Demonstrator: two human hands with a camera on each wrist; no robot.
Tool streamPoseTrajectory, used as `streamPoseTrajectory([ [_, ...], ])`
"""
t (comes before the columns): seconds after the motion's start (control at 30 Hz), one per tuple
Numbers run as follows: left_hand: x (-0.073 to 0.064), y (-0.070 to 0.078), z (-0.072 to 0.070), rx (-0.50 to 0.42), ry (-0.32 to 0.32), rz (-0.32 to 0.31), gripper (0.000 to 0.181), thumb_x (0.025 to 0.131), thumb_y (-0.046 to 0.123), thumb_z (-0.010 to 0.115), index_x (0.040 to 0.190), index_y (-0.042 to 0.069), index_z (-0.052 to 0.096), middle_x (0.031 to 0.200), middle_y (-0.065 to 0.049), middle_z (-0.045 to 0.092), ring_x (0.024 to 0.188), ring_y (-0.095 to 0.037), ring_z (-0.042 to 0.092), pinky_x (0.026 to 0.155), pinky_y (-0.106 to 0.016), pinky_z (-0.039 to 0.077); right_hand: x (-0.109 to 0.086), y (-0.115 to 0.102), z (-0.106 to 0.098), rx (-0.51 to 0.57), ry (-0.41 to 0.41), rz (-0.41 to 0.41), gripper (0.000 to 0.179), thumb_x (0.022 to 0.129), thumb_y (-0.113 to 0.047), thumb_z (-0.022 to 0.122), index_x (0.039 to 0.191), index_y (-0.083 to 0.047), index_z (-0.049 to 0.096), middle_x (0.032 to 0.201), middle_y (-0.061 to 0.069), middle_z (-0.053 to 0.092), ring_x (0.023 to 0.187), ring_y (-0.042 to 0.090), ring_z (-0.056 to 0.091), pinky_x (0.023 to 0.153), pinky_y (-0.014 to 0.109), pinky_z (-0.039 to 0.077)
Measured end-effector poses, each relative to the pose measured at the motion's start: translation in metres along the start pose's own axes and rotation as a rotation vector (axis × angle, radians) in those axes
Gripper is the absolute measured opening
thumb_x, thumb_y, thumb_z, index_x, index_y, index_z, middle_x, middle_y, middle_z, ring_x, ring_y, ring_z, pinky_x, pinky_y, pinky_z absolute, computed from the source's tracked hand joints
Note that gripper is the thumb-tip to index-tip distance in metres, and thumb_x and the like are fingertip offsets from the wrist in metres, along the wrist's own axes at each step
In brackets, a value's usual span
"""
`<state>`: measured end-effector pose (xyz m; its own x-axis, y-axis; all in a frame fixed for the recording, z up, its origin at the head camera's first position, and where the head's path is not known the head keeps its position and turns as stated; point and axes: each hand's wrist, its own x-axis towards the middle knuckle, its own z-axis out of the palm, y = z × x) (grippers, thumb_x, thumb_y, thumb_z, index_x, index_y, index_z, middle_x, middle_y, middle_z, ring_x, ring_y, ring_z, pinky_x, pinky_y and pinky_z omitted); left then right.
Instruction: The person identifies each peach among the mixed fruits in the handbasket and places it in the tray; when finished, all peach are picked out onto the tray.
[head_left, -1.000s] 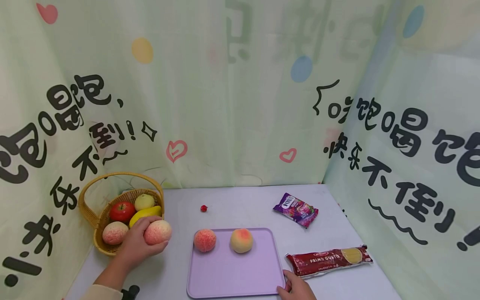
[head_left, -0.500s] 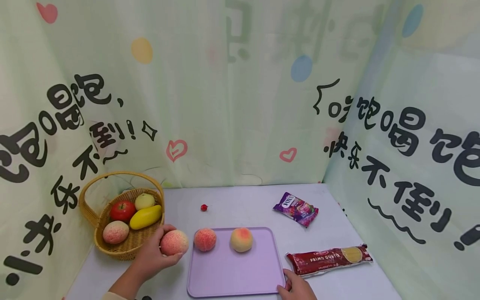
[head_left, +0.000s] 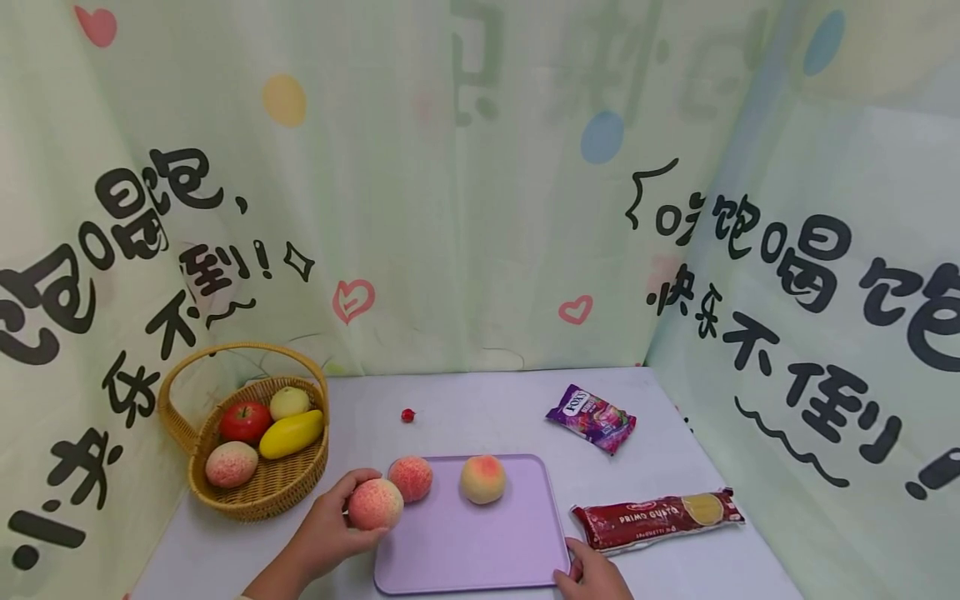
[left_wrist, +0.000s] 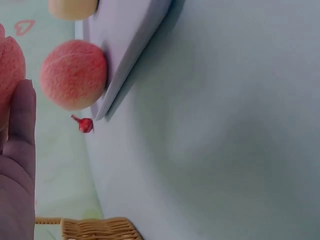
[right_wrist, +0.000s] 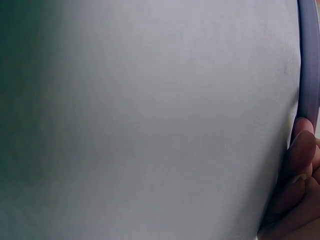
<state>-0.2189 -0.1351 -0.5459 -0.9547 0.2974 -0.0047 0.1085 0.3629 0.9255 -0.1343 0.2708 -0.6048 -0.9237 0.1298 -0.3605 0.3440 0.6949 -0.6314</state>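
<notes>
My left hand [head_left: 330, 527] grips a pink speckled peach [head_left: 376, 504] with its thumb and fingers, above the left edge of the lilac tray [head_left: 480, 554]. In the left wrist view only part of that held peach [left_wrist: 9, 75] shows. Two more peaches lie at the tray's back: a red-pink peach [head_left: 410, 479] at the left and a yellow-orange peach [head_left: 483, 480] beside it. At the tray's near right corner, my right hand [head_left: 594, 575] holds the rim. The right wrist view shows its curled fingers [right_wrist: 301, 150] against the tray edge [right_wrist: 309, 60].
A wicker basket [head_left: 258, 496] at the left holds a peach [head_left: 232, 465], a red apple-like fruit [head_left: 245, 422], a pale green fruit [head_left: 289, 403] and a yellow mango-like fruit [head_left: 291, 435]. Behind the tray lie a tiny red berry [head_left: 408, 416] and a purple candy bag [head_left: 592, 418]. A red pasta packet [head_left: 660, 522] lies right.
My left hand has carried the peach from over the basket's right side rightward and nearer, to the tray's left edge. My right hand has stayed at the tray corner.
</notes>
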Motion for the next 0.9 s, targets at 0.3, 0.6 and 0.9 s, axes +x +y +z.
streamPoseTrajectory([
  [0.3, -0.002, -0.007, 0.011, 0.031, -0.068, 0.028, 0.079, 0.072, 0.022, 0.094, 0.136, 0.013, 0.051, 0.132, -0.009, 0.062, 0.105, -0.022, 0.064, 0.085, -0.027, 0.060, -0.001, 0.000, 0.000, 0.000, 0.001, -0.011, 0.069, 0.090, -0.031, 0.078, 0.136, 0.014, 0.053, 0.075, 0.004, 0.053, 0.069, 0.016, 0.050, 0.066, 0.032, 0.044],
  [0.6, -0.002, -0.018, 0.024, 0.115, -0.119, 0.092, 0.077, 0.072, 0.030, 0.094, 0.138, 0.014, 0.058, 0.134, -0.009, 0.059, 0.112, -0.022, 0.061, 0.088, -0.027, 0.060, -0.002, -0.002, -0.001, -0.006, 0.006, -0.025, 0.067, 0.091, -0.030, 0.077, 0.135, 0.015, 0.054, 0.075, 0.003, 0.053, 0.068, 0.015, 0.050, 0.066, 0.032, 0.044],
  [0.9, -0.004, -0.022, 0.027, 0.117, -0.209, 0.045, 0.074, 0.074, 0.035, 0.093, 0.134, 0.011, 0.058, 0.130, -0.004, 0.064, 0.112, -0.021, 0.062, 0.094, -0.041, 0.059, -0.001, 0.000, -0.001, -0.001, 0.004, -0.034, 0.068, 0.091, -0.031, 0.077, 0.135, 0.015, 0.053, 0.075, 0.003, 0.053, 0.068, 0.015, 0.050, 0.066, 0.032, 0.044],
])
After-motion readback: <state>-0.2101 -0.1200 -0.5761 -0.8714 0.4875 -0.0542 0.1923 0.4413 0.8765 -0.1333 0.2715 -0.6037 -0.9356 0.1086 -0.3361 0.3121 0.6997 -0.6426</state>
